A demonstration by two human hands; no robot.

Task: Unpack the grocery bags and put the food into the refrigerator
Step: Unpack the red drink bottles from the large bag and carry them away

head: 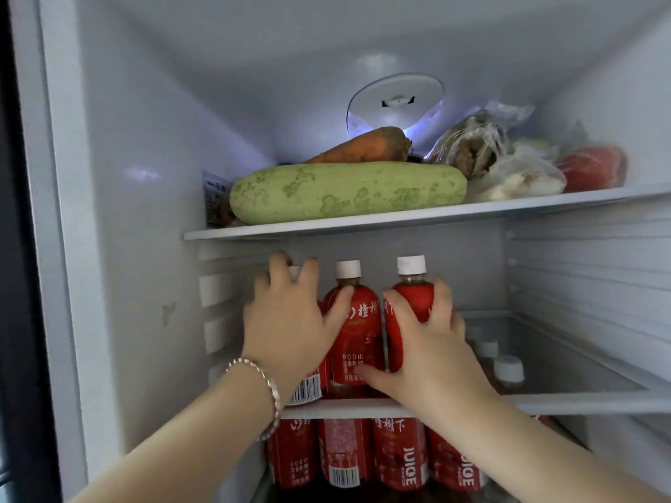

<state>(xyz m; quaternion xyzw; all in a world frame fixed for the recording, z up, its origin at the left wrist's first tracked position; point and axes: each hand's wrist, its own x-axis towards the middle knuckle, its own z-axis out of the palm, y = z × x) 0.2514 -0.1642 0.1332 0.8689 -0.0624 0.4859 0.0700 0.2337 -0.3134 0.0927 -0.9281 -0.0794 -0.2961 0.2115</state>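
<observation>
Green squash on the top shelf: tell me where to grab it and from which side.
Probably grip the squash round its middle, from the front: it lies lengthwise along the shelf edge, carrot behind, bags beside its right end.

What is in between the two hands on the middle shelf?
The middle bottle, red with a white cap, stands between them in the head view. The left hand grips the left bottle, the right hand the right bottle.
</observation>
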